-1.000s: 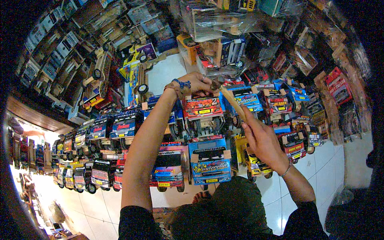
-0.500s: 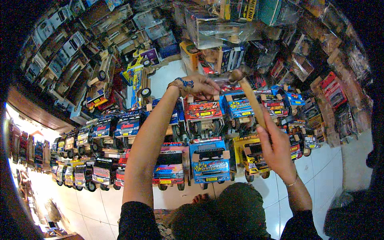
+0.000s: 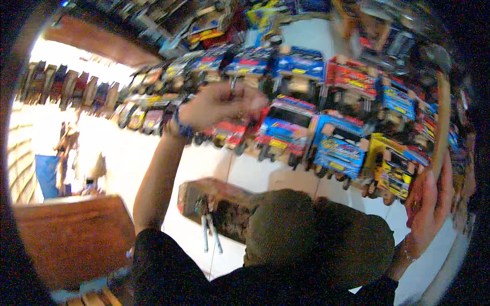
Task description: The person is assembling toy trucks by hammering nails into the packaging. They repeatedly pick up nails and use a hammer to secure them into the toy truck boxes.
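Note:
The picture is blurred by motion. My left hand (image 3: pixel 219 106), with a blue band at the wrist, is raised in front of rows of colourful toy trucks (image 3: pixel 306 127). Its fingers are curled, and a small metal bit seems to show at the fingertips. The blur hides whether the hand grips it. At the right edge my right hand (image 3: pixel 427 201) is closed around a long thin wooden stick (image 3: pixel 442 122). The stick points up past a yellow toy truck (image 3: pixel 390 166).
A brown block (image 3: pixel 217 201) lies on the white tiled floor with pliers (image 3: pixel 210 232) against it. A wooden board (image 3: pixel 71 239) sits at lower left. More toy trucks (image 3: pixel 148 115) line the far left. A dark knitted cap (image 3: pixel 306 234) fills the lower middle.
The view has swung down and left and become blurred. My left hand has shifted left across the trucks. My right hand has carried the stick out to the right edge.

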A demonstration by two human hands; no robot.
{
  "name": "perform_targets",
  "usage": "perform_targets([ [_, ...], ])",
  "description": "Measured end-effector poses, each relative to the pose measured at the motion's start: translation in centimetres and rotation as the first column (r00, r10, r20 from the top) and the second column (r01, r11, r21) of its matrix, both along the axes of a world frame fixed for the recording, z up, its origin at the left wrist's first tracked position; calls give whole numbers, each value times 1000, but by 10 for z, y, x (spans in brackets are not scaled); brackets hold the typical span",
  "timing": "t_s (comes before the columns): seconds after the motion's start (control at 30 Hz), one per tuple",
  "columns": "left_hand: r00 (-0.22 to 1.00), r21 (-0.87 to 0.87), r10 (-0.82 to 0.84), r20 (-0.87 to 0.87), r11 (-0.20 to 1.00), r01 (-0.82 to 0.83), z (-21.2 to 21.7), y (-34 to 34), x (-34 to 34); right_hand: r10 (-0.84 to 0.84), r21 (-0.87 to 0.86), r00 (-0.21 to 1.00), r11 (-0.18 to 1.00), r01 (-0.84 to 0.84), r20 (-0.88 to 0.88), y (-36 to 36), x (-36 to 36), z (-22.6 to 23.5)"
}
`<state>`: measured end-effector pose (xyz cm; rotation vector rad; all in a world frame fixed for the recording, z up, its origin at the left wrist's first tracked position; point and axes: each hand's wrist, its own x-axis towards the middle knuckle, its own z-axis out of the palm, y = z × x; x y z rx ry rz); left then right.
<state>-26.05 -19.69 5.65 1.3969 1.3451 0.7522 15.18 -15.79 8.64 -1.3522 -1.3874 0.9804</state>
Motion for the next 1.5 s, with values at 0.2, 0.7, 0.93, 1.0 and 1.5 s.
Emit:
perform_targets([
  [0.2,819,-340,189,-542,842,-419,-40,-227,78,91,-114,994,989,-97,-56,-13,-6,-12],
  [0.7,348,-35,259,-901,757,-653,-289,-428,251,377,-307,849,813,-495,-370,-15,-17,-14],
  [0.93,180,31,206,-962,737,-675,-278,-418,204,470,-338,786,722,-604,-401,-14,-17,-14],
  [1.0,58,238,355,-933,729,-642,-287,-415,190,479,-224,792,783,-581,-379,-17,-21,-19],
  [1.5,174,279,599,-781,585,-761,-205,-399,74,378,-170,887,887,-429,-264,-8,-31,-41],
])
